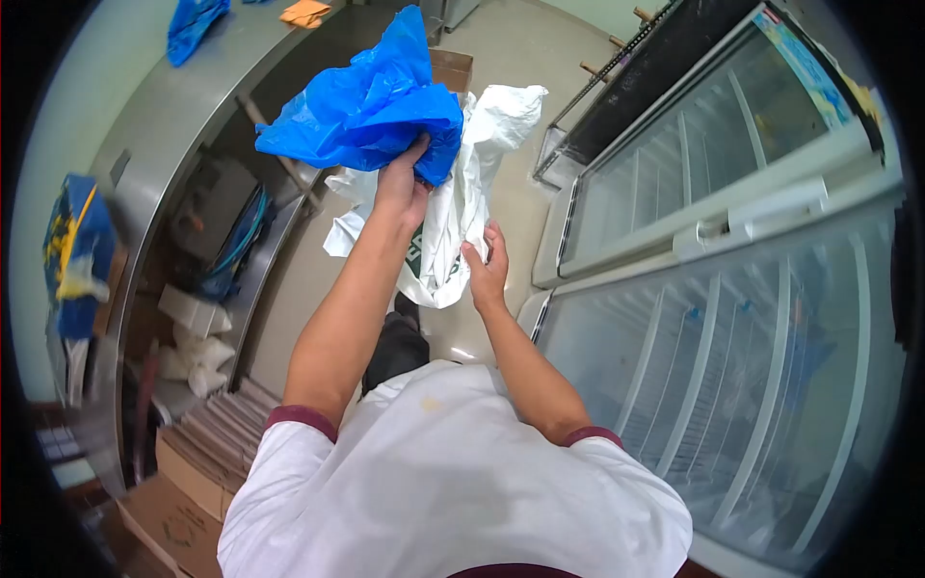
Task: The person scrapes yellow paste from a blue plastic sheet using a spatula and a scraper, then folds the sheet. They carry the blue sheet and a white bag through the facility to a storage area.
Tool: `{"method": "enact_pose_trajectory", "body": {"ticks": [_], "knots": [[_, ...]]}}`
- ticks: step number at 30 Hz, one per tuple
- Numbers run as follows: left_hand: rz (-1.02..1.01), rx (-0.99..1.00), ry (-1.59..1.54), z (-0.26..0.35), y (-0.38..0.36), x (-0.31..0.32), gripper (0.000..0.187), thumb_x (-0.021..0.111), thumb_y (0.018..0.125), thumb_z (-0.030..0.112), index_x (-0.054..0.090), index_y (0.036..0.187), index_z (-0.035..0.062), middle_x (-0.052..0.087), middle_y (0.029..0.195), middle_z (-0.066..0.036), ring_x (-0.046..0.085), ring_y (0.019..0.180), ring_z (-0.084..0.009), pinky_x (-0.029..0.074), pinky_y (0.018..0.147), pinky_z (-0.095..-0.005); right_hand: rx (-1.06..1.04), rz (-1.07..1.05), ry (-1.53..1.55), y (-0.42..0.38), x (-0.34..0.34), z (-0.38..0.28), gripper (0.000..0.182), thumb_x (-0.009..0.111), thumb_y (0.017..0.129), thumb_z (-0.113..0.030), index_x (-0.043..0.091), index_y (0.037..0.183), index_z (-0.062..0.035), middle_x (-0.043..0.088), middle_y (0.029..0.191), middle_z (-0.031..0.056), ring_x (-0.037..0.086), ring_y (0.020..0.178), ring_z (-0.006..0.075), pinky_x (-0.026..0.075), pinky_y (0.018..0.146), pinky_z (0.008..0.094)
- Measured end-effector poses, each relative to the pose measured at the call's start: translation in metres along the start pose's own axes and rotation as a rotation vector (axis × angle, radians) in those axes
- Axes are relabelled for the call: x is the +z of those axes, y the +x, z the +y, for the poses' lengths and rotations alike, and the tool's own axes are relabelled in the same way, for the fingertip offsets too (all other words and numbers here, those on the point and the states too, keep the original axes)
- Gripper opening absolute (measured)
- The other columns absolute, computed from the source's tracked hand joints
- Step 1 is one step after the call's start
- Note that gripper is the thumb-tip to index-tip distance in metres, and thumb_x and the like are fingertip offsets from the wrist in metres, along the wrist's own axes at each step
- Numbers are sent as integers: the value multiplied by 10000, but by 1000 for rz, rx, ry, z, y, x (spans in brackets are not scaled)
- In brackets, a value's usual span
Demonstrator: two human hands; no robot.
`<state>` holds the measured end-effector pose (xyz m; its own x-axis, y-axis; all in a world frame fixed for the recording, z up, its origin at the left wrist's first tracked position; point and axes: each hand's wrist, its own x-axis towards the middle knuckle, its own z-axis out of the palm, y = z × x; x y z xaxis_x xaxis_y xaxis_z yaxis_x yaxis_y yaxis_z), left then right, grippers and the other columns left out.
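Note:
My left hand (pixel 402 191) is closed around a crumpled blue plastic bag (pixel 361 116), raised in front of me. Below and beside it hangs a white plastic sack (pixel 462 207) with dark green print, its upper part bunched. At the sack's right edge, my right hand (pixel 488 265) grips the white material between thumb and fingers. The blue bag overlaps the sack's upper left part. My left fingertips are partly hidden in the blue folds.
Glass-door fridges (pixel 713 318) with wire shelves stand close on my right. A steel counter (pixel 145 164) runs along the left, an orange cloth (pixel 305 13) on it. Stacked cardboard (pixel 212 443) lies low left, and a brown box (pixel 451 70) sits on the floor beyond the bags.

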<state>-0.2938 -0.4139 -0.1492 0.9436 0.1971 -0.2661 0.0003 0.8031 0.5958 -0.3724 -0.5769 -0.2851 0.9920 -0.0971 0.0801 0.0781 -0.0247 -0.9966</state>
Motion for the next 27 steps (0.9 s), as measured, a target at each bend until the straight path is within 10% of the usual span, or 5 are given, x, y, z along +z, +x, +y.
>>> {"method": "enact_pose_trajectory", "body": {"ticks": [27], "knots": [[100,-9,72,-85,704,272,343,657,832,59,565,1162,88,635,1108,-60,618,999,-199,494,856,-357,360,360,519,732,-15,125,263,513,945,-80,533,1186,22,589,1126,80,551,1005,143,418,907,280]]}}
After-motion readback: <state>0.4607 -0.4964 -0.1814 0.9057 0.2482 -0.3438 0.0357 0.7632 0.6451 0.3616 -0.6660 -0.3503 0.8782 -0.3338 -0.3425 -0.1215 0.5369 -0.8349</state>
